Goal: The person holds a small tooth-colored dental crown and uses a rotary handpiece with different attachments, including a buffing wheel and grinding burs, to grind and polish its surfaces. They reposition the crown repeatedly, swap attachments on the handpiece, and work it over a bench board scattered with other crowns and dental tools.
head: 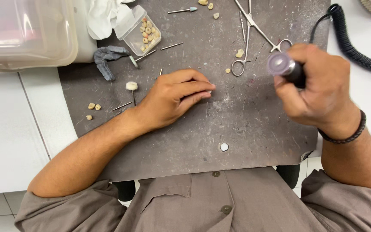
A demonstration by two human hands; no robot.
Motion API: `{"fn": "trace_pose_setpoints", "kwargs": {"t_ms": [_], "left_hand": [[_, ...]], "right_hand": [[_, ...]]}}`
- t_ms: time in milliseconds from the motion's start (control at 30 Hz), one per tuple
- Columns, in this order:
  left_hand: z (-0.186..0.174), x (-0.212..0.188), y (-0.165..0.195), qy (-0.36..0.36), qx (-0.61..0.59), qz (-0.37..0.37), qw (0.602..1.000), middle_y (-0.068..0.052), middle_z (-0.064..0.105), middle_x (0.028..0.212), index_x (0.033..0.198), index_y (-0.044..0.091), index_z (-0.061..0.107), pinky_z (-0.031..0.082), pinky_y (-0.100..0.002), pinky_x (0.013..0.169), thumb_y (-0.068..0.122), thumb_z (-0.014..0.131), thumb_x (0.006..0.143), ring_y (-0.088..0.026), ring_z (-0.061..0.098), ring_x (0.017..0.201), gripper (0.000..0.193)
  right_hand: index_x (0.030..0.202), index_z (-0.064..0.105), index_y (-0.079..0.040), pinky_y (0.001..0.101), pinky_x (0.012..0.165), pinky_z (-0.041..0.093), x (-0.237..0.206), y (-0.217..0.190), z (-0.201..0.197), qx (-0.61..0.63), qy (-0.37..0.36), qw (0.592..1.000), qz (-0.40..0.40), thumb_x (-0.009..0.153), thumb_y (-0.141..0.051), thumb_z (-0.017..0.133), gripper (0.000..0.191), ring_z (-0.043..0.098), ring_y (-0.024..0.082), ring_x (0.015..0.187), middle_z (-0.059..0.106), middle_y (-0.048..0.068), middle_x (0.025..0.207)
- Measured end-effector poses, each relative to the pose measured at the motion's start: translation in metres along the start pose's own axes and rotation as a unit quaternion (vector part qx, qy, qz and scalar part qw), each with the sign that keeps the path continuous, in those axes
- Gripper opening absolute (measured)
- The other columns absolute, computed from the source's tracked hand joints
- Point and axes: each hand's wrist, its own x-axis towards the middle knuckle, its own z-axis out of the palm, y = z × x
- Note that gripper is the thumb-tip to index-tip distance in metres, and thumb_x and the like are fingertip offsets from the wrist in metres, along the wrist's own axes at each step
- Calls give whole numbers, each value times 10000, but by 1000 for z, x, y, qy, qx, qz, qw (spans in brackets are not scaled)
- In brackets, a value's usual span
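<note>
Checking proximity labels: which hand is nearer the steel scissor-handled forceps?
Right. The right hand, gripping a handpiece, sits just right of the forceps handle rings. The left hand rests flat on the mat, further away, down-left.

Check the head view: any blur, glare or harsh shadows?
Head view: even, soft light, faint shadows; right hand and the dark handpiece with round grey end slightly motion-blurred; left hand and grey scuffed work mat sharp; no glare.

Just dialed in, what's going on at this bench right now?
A person sits at a grey work mat. The right hand grips a corded rotary handpiece, raised above the mat. The left hand rests flat, fingertips pinched together. Forceps, small tooth-like pieces and burs lie scattered.
</note>
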Motion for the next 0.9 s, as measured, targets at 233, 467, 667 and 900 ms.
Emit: {"fn": "trace_pose_setpoints", "kwargs": {"t_ms": [233,467,667,900], "left_hand": [[6,-12,20,41,-138,-24,989,-74,785,1080,1146,100,754,654,-225,759,84,846,950,-139,791,942,216],[13,-15,38,11,-187,-13,982,-99,740,1215,1234,69,723,681,-252,904,-28,770,982,-188,780,1071,275],[15,-16,44,31,-186,-32,981,-80,744,1212,1235,84,719,682,-240,884,-9,802,976,-182,788,1045,288],[15,-20,47,40,-183,-45,981,-91,747,1210,1228,71,721,685,-243,869,-41,809,953,-193,788,1063,310]], "right_hand": [[1210,616,-24,324,611,517,0,-22,8,59,-24,979,-191,944,-66,749,300,671,228,693,678,85,865],[1035,659,-40,330,468,408,3,-40,-1,48,-35,978,-199,867,-249,834,320,549,180,513,584,35,649],[885,702,-54,295,448,398,6,-47,1,32,-39,976,-212,858,-304,846,289,552,154,493,565,7,591],[544,498,-101,311,391,323,4,-50,4,-48,-35,988,-140,715,-652,823,663,443,163,391,428,9,461]]}}
